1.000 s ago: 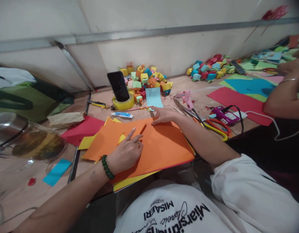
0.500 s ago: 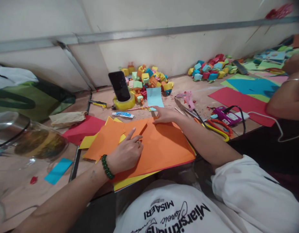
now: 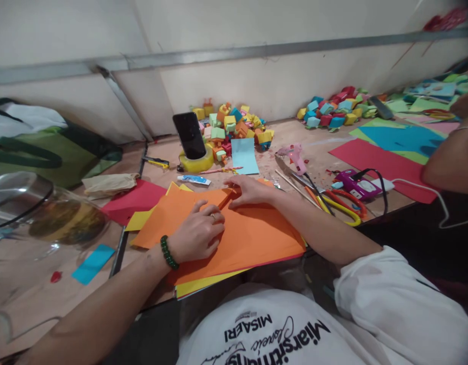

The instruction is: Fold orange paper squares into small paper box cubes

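Glass jar [image 3: 69, 220], metal-lidded, at the far left of the surface [image 3: 32, 304], apparently set aside from the paper. Blue paper rectangle [image 3: 93, 263], flat, beside it. Red sheet [image 3: 133, 203], near the orange paper. Phone [image 3: 189, 134], dark-screened, propped upright in a yellow tape roll [image 3: 198, 162], which seems to serve as a stand. Left hand [image 3: 199, 230], fingers loosely bent, resting on the orange paper and pinching nothing visible, presumably to steady it. Orange paper [image 3: 257, 233], stacked over yellow sheets [image 3: 207, 284] at the near edge, between the arms. Right hand [image 3: 251, 191], thumb and forefinger apart at a raised orange edge; whether they pinch it, cannot tell. Pink glue gun [image 3: 295, 156], scissors [image 3: 342, 208] and purple power strip [image 3: 353, 185], right of the stack, likely kept within reach. Co-worker's forearm [image 3: 452, 162], far right.
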{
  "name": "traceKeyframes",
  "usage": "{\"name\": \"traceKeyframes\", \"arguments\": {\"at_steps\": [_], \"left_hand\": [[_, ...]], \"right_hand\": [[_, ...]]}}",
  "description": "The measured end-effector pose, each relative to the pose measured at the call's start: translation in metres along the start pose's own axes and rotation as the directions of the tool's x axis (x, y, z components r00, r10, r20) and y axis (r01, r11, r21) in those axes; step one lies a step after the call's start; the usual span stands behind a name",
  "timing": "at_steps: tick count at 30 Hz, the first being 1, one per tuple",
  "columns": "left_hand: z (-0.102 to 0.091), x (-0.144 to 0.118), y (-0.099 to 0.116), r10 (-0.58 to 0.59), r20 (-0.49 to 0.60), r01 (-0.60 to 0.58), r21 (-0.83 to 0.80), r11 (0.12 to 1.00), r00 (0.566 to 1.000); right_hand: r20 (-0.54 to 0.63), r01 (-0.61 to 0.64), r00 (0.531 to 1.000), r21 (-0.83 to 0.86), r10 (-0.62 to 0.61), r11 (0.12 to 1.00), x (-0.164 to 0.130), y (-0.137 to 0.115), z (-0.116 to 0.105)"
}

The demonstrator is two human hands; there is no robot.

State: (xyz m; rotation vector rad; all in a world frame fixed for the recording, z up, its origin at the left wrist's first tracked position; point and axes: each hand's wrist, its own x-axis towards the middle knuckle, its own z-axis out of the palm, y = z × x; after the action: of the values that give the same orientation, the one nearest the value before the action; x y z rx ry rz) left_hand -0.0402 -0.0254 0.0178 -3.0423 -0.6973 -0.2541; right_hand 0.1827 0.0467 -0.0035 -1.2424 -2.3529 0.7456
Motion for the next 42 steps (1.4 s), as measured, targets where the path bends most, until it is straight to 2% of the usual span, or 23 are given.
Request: {"name": "traceKeyframes", "arguments": {"at_steps": [5, 12, 16, 19, 20, 21, 23, 24, 25, 26, 28, 30, 31, 34, 36, 39, 42], "left_hand": [[0.002, 0.002, 0.010, 0.003, 0.007, -0.003, 0.074, 0.997, 1.000], [-0.005, 0.000, 0.005, -0.068, 0.049, 0.073, -0.121, 0.990, 0.996], [-0.001, -0.002, -0.001, -0.081, 0.027, 0.085, -0.156, 0.984, 0.996], [0.010, 0.000, -0.006, -0.156, -0.099, 0.132, -0.219, 0.967, 0.983], [0.014, 0.001, -0.008, -0.220, -0.161, 0.173, -0.263, 0.949, 0.962], [0.017, 0.002, -0.009, -0.308, -0.226, 0.231, -0.311, 0.922, 0.924], [0.021, 0.004, -0.013, -0.487, -0.326, 0.343, -0.411, 0.845, 0.810], [0.022, 0.004, -0.014, -0.556, -0.334, 0.388, -0.453, 0.803, 0.761], [0.021, 0.004, -0.015, -0.608, -0.306, 0.431, -0.484, 0.762, 0.732], [0.020, 0.004, -0.016, -0.647, -0.244, 0.476, -0.503, 0.721, 0.722], [0.016, 0.004, -0.017, -0.697, -0.066, 0.565, -0.534, 0.629, 0.714], [0.011, 0.005, -0.017, -0.724, 0.070, 0.601, -0.615, 0.510, 0.686], [0.008, 0.005, -0.017, -0.735, 0.101, 0.586, -0.680, 0.441, 0.670], [0.002, 0.008, -0.016, -0.742, 0.159, 0.494, -0.832, 0.255, 0.651], [0.001, 0.009, -0.015, -0.713, 0.233, 0.481, -0.861, 0.164, 0.662], [0.002, 0.008, -0.015, -0.633, 0.328, 0.459, -0.887, 0.048, 0.701], [0.003, 0.008, -0.014, -0.600, 0.344, 0.431, -0.902, 0.002, 0.722]], "right_hand": [[0.040, 0.012, 0.999, -0.114, -0.008, 0.993, 0.001, 0.007, 0.004], [-0.002, -0.061, 0.998, -0.171, 0.061, 0.983, 0.003, 0.031, -0.015], [-0.046, 0.091, 0.994, -0.127, -0.098, 0.988, 0.001, 0.028, -0.015], [-0.121, 0.169, 0.977, -0.068, -0.176, 0.983, 0.003, 0.020, -0.006], [-0.136, 0.184, 0.972, -0.049, -0.190, 0.982, 0.003, 0.018, -0.003], [-0.144, 0.203, 0.968, -0.030, -0.206, 0.979, 0.004, 0.014, 0.000], [-0.151, 0.262, 0.955, 0.017, -0.257, 0.965, 0.002, 0.007, 0.003], [-0.160, 0.299, 0.944, 0.044, -0.288, 0.953, 0.001, 0.002, 0.003], [-0.177, 0.335, 0.931, 0.073, -0.318, 0.940, -0.001, -0.002, 0.004], [-0.200, 0.364, 0.919, 0.103, -0.339, 0.926, -0.003, -0.007, 0.004], [-0.282, 0.375, 0.905, 0.179, -0.317, 0.910, -0.005, -0.015, 0.006], [-0.348, 0.298, 0.919, 0.303, -0.186, 0.905, -0.006, -0.020, 0.010], [-0.340, 0.235, 0.935, 0.382, -0.101, 0.894, -0.005, -0.022, 0.011], [-0.197, 0.048, 0.977, 0.578, 0.081, 0.815, -0.004, -0.024, 0.016], [-0.162, 0.025, 0.982, 0.620, 0.097, 0.784, -0.003, -0.025, 0.017], [-0.177, 0.094, 0.984, 0.590, 0.015, 0.802, -0.005, -0.029, 0.014], [-0.159, 0.132, 0.986, 0.529, -0.054, 0.839, -0.008, -0.033, 0.011]]}}
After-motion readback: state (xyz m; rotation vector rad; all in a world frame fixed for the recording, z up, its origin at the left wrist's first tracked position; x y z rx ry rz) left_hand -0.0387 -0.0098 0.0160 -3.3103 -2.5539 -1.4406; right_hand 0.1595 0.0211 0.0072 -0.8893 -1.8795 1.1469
